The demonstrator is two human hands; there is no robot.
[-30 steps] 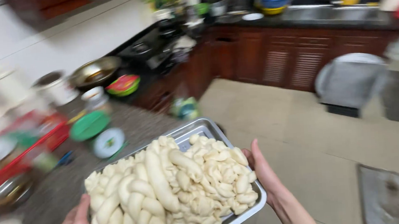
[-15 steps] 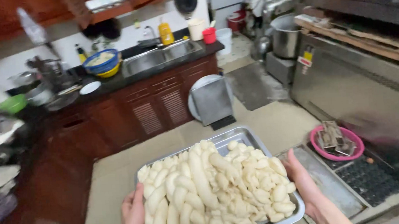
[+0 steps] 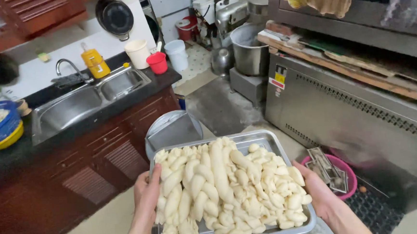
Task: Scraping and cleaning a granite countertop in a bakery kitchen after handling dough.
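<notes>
A rectangular metal tray (image 3: 263,140) is carried in front of me, heaped with several pale twisted dough pieces (image 3: 225,186). My left hand (image 3: 147,193) grips the tray's left edge, thumb resting by the dough. My right hand (image 3: 319,192) grips the right edge from below and the side. The tray hangs in the air above a tiled floor, level and close to my body.
A dark wooden counter with a double steel sink (image 3: 84,103) runs along the left. A large steel machine cabinet (image 3: 348,118) stands on the right, with a pink basin (image 3: 342,174) at its foot. A big metal pot (image 3: 250,49) and buckets stand farther back.
My view has swung right across the kitchen, from the stove counter past the sink toward the steel cabinet. Both hands keep hold of the tray of dough.
</notes>
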